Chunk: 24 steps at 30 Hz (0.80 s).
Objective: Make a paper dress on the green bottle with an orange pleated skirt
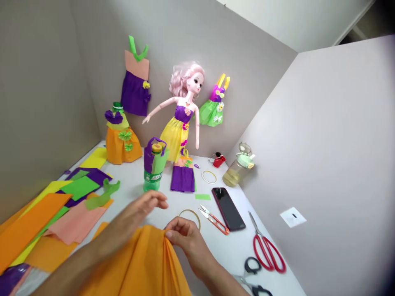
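Observation:
My right hand [188, 238] pinches the gathered top edge of an orange cloth [138, 263] between thumb and fingers. The cloth hangs down in folds toward me. Just left of that pinch, my left hand [146, 207] is raised over the cloth with its fingers stretched out and nothing visible in them. Behind my right hand lies a gold-coloured ring [195, 213], partly covered by the fingers. Orange-handled thread snips [216, 222] rest on the white table beside it.
A phone [228, 209], red-handled scissors [267, 248] and black-handled scissors [253, 265] lie right. Coloured cloth pieces [80, 220] spread left. Behind stand a green bottle [152, 181], a doll [185, 111], a dressed bottle [121, 144] and a water bottle [236, 170].

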Motion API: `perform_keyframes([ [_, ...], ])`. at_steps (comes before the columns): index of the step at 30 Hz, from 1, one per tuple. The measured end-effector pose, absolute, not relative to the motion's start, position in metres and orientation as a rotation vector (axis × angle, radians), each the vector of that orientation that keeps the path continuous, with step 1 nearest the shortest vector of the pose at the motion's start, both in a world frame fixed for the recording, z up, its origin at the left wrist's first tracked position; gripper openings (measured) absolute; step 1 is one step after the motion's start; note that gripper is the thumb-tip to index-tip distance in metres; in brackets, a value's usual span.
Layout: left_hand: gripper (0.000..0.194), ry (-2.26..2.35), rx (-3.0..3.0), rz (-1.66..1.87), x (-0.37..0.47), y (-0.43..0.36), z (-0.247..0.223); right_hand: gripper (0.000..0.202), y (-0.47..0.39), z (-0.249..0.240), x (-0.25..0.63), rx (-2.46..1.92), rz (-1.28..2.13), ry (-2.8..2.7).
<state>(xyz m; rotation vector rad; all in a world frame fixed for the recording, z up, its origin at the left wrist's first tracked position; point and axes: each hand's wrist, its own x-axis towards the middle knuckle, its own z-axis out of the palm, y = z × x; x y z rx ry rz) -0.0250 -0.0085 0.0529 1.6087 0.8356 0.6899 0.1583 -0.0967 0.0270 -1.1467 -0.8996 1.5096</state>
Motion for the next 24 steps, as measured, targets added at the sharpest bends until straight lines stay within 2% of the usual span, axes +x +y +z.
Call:
perform_keyframes([
  [3, 0.044, 0.746, 1.678, 0.515, -0.018, -0.019, 0.050, 0.028, -0.099, 0.027, 0.156, -1.168, 1.441, -0.893],
  [9, 0.032, 0.854, 1.643, 0.484, -0.017, -0.023, 0.027, 0.030, -0.094, 0.017, 0.162, -1.243, 1.282, -0.952],
  [20, 0.031, 0.979, 1.641, 0.492, -0.014, -0.028, 0.019, 0.029, -0.090, 0.003, 0.157, -1.280, 1.341, -0.910],
  [24, 0.026, 0.984, 1.619, 0.461, -0.013, -0.029, 0.017, 0.032, -0.091, 0.000, 0.157, -1.298, 1.381, -0.847],
])
